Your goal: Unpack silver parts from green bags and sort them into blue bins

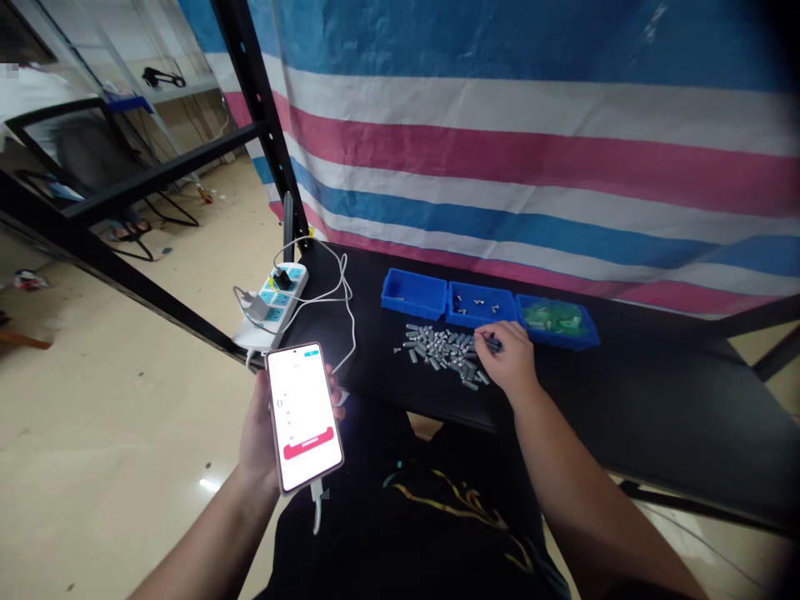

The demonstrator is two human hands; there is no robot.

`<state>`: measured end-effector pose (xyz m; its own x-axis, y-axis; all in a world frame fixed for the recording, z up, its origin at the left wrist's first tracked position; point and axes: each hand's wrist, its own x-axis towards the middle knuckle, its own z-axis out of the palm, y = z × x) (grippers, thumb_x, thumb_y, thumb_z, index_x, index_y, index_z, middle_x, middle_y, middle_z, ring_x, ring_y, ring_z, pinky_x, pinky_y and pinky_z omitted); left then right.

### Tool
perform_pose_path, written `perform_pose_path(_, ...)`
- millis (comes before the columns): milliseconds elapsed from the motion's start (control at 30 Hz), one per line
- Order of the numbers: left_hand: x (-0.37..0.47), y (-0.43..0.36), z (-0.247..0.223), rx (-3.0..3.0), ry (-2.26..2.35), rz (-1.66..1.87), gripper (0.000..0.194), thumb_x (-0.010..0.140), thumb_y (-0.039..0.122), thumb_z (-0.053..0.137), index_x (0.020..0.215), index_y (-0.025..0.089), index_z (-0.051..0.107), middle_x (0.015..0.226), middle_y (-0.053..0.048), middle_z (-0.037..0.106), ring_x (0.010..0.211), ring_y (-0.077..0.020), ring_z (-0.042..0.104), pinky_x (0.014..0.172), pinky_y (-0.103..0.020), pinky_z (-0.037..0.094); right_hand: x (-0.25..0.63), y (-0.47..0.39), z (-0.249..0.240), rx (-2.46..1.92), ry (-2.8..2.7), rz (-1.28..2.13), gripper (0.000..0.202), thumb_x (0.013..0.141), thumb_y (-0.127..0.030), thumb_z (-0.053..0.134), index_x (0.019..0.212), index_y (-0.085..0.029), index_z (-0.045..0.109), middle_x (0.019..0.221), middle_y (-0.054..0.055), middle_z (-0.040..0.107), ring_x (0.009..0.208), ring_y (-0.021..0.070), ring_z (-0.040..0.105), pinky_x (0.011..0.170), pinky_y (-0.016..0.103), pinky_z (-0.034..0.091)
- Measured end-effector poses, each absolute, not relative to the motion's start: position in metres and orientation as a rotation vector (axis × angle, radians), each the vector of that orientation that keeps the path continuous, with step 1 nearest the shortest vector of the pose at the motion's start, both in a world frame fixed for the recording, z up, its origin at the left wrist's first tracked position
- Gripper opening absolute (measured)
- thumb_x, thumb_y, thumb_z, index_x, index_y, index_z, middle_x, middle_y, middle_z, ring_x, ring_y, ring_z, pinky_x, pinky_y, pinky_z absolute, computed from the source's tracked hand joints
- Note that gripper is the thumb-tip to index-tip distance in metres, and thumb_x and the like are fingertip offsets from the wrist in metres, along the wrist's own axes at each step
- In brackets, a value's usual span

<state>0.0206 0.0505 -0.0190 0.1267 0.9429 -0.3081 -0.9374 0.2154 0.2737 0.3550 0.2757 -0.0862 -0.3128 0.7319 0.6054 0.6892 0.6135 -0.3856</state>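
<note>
My left hand [262, 433] is wrapped round a phone [304, 417] with a bright white screen and a red button, a white cable plugged into its lower end. On the black shelf, my right hand [509, 358] is at the right side of a loose pile of small grey metal cylinders [441, 348]. Its thumb and fingers are pinched together; what they hold, if anything, is too small to name. Just behind are three joined blue trays: the left tray [413, 296] looks nearly bare, the middle tray [480, 305] has several small screws, the right tray [556, 322] holds green plastic.
A white power strip [272, 307] with plugs and tangled white cables [351, 312] lies at the shelf's left end. Black metal posts [259, 108] frame that side. Behind the black shelf [656, 400] hangs a striped sheet [500, 150]. A person sits on a chair [93, 154] far left.
</note>
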Motion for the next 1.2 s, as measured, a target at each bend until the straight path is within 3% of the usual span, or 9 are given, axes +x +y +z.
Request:
perform_pose_path(200, 0.019, 0.052, -0.025, 0.024, 0.426, 1.343, 0.073, 0.091, 0.068, 0.050, 0.139, 0.013, 0.052, 0.122, -0.013, 0.066, 0.107, -0.0293, 0.065, 0.099, -0.043, 0.052, 0.357, 0.276, -0.088, -1.087, -2.051, 0.054, 0.007, 0.087, -0.023, 0.061, 0.082, -0.023, 0.066, 0.077, 0.003, 0.065, 0.078, 0.0226, 0.059, 0.080, 0.039, 0.046)
perform_pose_path(367, 0.021, 0.052, -0.024, 0.031, 0.423, 1.344, 0.072, 0.089, 0.064, 0.058, 0.138, 0.013, 0.052, 0.122, -0.013, 0.065, 0.108, -0.0290, 0.065, 0.098, -0.042, 0.052, 0.358, 0.277, -0.089, -1.096, -2.051, 0.069, 0.007, 0.087, -0.022, 0.061, 0.082, -0.023, 0.066, 0.078, 0.003, 0.065, 0.078, 0.0226, 0.059, 0.080, 0.039, 0.046)
perform_pose_path(667, 0.017, 0.055, -0.033, 0.003, 0.545, 1.209, 0.070, 0.093, 0.067, 0.050, 0.138, 0.013, 0.053, 0.124, -0.016, 0.068, 0.112, -0.0319, 0.067, 0.100, -0.045, 0.052, 0.358, 0.277, -0.090, -1.085, -2.041, 0.070, 0.007, 0.086, -0.021, 0.061, 0.082, -0.023, 0.066, 0.078, 0.003, 0.066, 0.079, 0.0220, 0.060, 0.080, 0.038, 0.046)
perform_pose_path(733, 0.017, 0.055, -0.036, -0.009, 0.604, 1.208, 0.065, 0.095, 0.060, 0.051, 0.141, 0.015, 0.051, 0.132, -0.016, 0.065, 0.122, -0.0339, 0.062, 0.105, -0.047, 0.050, 0.359, 0.277, -0.090, -1.073, -2.036, 0.060, 0.007, 0.086, -0.021, 0.061, 0.082, -0.022, 0.066, 0.077, 0.002, 0.065, 0.078, 0.0214, 0.060, 0.079, 0.037, 0.045)
perform_pose_path(800, 0.019, 0.053, -0.038, 0.034, 0.646, 1.249, 0.059, 0.095, 0.044, 0.058, 0.146, 0.017, 0.045, 0.141, -0.015, 0.059, 0.131, -0.0354, 0.055, 0.110, -0.050, 0.046, 0.359, 0.277, -0.090, -1.054, -2.032, 0.050, 0.007, 0.086, -0.021, 0.062, 0.081, -0.022, 0.066, 0.077, 0.002, 0.065, 0.077, 0.0208, 0.059, 0.079, 0.036, 0.045)
perform_pose_path(933, 0.022, 0.047, -0.040, 0.204, 0.719, 1.290, 0.075, 0.082, 0.006, 0.059, 0.151, 0.027, 0.037, 0.152, -0.010, 0.049, 0.141, -0.0351, 0.044, 0.115, -0.055, 0.040, 0.360, 0.277, -0.090, -1.037, -2.027, 0.046, 0.006, 0.086, -0.020, 0.062, 0.082, -0.022, 0.066, 0.076, 0.002, 0.064, 0.076, 0.0205, 0.059, 0.078, 0.036, 0.045)
perform_pose_path(1200, 0.024, 0.046, -0.043, 0.301, 0.773, 1.291, 0.074, 0.080, 0.000, 0.059, 0.147, 0.028, 0.042, 0.153, -0.009, 0.048, 0.141, -0.0351, 0.043, 0.114, -0.055, 0.043, 0.359, 0.276, -0.090, -1.048, -2.023, 0.059, 0.006, 0.087, -0.020, 0.062, 0.082, -0.022, 0.066, 0.076, 0.002, 0.064, 0.076, 0.0209, 0.059, 0.079, 0.036, 0.046)
